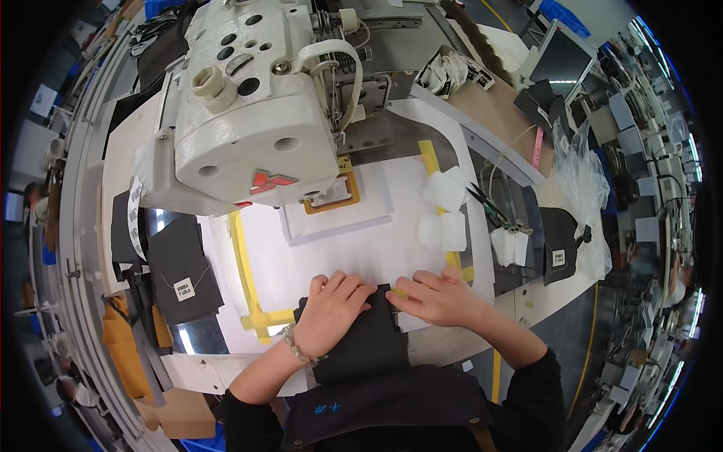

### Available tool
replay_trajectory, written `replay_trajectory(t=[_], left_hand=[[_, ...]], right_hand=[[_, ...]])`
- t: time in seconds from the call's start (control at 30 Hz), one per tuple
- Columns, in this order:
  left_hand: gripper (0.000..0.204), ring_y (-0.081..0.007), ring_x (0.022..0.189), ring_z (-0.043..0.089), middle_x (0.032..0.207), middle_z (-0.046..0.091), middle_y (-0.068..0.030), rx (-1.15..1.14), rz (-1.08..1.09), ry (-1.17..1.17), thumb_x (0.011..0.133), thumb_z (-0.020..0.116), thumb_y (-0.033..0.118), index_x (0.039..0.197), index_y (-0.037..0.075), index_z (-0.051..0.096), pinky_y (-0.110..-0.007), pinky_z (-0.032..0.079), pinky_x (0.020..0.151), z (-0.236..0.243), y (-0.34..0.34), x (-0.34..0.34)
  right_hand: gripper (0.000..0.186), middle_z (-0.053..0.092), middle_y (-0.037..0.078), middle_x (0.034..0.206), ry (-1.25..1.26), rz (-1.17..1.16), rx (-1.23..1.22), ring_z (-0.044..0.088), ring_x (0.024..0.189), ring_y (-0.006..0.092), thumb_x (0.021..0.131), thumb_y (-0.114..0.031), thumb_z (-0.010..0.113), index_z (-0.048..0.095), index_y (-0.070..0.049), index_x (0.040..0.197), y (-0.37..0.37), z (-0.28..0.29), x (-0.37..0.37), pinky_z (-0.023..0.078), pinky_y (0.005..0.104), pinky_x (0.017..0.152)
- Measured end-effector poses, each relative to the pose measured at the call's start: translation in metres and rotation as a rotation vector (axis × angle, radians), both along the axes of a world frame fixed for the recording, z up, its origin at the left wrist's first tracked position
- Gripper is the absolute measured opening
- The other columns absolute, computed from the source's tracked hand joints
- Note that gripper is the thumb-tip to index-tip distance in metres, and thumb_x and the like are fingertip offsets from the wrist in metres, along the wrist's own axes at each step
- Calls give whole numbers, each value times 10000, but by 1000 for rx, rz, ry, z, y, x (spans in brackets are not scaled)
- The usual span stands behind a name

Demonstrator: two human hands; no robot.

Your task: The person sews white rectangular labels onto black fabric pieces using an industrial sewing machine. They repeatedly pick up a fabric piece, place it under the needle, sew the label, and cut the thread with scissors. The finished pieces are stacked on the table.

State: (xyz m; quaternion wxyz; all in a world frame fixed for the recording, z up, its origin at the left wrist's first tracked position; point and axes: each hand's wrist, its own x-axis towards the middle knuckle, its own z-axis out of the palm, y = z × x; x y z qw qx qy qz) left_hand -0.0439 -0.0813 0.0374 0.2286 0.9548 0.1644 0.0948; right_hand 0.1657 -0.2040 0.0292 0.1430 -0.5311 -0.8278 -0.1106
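Note:
A black fabric piece (363, 343) lies at the table's near edge, right against my body. My left hand (335, 309), with a beaded bracelet at the wrist, rests over its upper left part, fingers curled and closed on it. At the upper right corner of the piece is my right hand (435, 296), its fingers bent and pinched together at the edge; the fingertips' exact grip is partly hidden. Beyond both hands, a sewing machine head (256, 120) stands over a white work sheet (354, 264) with a clear rectangular frame (343, 232) on it.
Yellow tape (245, 271) marks the sheet. White pads (444, 226) lie at its right, beside dark-handled scissors (493, 207). Black labelled pieces are stacked at the left (181, 264), and another black piece (559, 237) sits at the right near a crumpled plastic bag (584, 181).

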Motion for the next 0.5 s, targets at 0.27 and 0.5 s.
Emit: replay_trajectory(t=[0.27, 0.5], left_hand=[[303, -129, 866, 562, 938, 627, 44, -3, 48, -89, 763, 721, 160, 1058, 109, 669, -343, 340, 820, -6, -7, -4], [316, -122, 842, 575, 955, 656, 44, -10, 82, -140, 736, 746, 142, 1043, 105, 679, -335, 342, 810, -8, -11, -6]], right_hand=[[261, 578, -111, 1039, -20, 40, 10, 508, 861, 59, 789, -237, 599, 672, -227, 1040, -1, 3, 3, 243, 312, 672], [263, 593, -113, 1013, 9, 46, 16, 516, 846, 56, 784, -233, 605, 686, -219, 1034, 2, 8, 5, 240, 300, 652]])
